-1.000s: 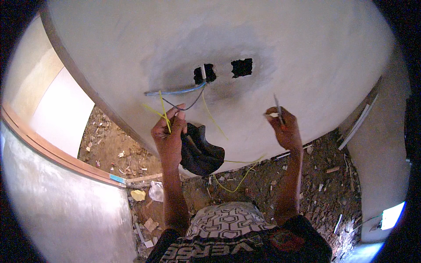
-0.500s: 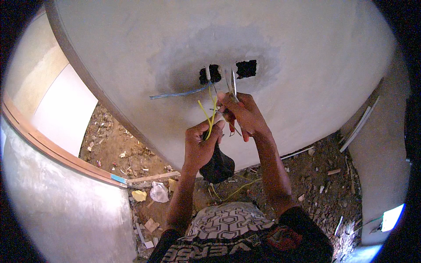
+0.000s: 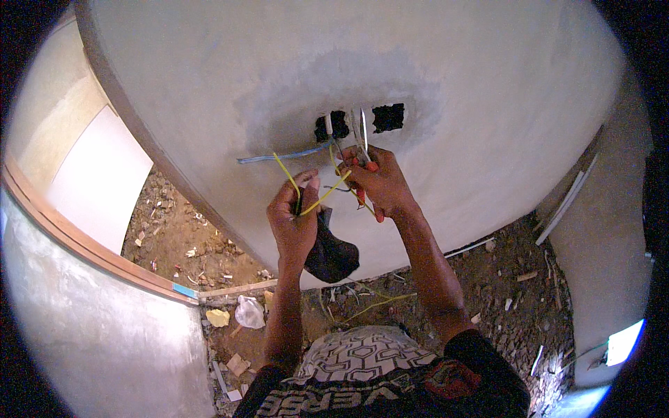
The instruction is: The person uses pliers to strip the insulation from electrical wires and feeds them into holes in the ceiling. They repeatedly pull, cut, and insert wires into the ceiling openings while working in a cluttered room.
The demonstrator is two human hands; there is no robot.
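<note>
My right hand [image 3: 387, 187] is closed around red-handled scissors [image 3: 363, 136], their metal blades pointing up toward the wall. Thin wires pass down by its fingers from the left of two square wall holes [image 3: 339, 125]. To its left and apart from it, my left hand [image 3: 291, 219] grips a bent yellow wire [image 3: 322, 200], whose two ends stick out. A limp black bag or cloth [image 3: 332, 252] hangs from that same hand; its exact kind I cannot tell. A blue wire [image 3: 275, 156] stretches left from the hole, above my left hand.
The second square hole [image 3: 388, 118] lies to the right in the plastered wall [image 3: 481, 104]. Below is a dirt floor [image 3: 488, 299] with rubble, a crumpled white plastic bag [image 3: 250, 311] and a loose yellow wire [image 3: 383, 302]. A doorway's wooden sill [image 3: 104, 254] curves along the left.
My left hand has moved left, away from my right hand, carrying the yellow wire and the black bag or cloth. My right hand with the scissors has shifted slightly left.
</note>
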